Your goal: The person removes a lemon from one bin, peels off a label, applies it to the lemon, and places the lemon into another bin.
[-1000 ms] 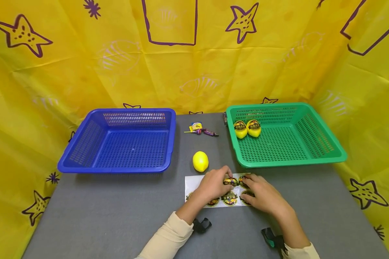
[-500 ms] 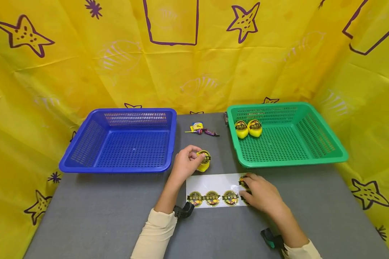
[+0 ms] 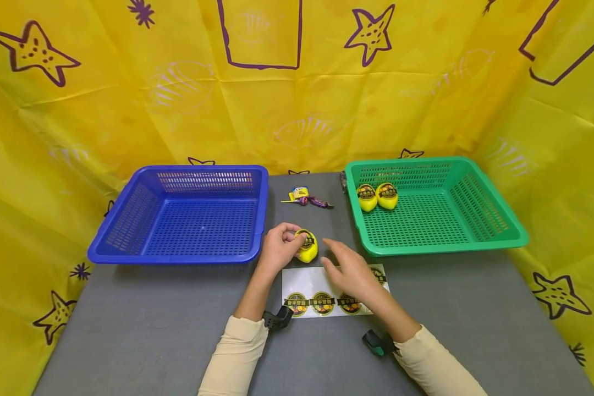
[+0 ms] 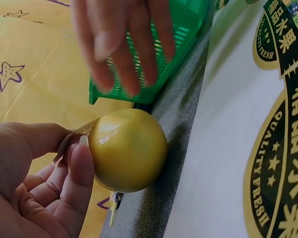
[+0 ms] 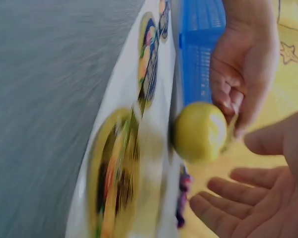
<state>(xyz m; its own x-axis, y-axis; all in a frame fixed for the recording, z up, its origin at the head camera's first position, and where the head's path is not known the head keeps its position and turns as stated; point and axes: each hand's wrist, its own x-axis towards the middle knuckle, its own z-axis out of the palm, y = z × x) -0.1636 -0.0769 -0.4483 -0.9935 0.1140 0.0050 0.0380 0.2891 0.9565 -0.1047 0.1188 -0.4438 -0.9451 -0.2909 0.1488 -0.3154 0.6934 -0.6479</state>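
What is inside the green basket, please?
Inside the green basket lie two yellow lemons side by side near its back left corner, each with a dark round sticker on top. What is under them cannot be seen.

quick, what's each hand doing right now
Left hand: pressing a sticker onto the lemon, fingers curled on it.
Right hand: open, holding nothing, over the sticker sheet.

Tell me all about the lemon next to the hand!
The lemon is small, yellow and glossy, perhaps plastic. It sits on the gray table between the blue basket and the sticker sheet. The left hand presses a round sticker onto its top. The right hand hovers open beside it, not touching.
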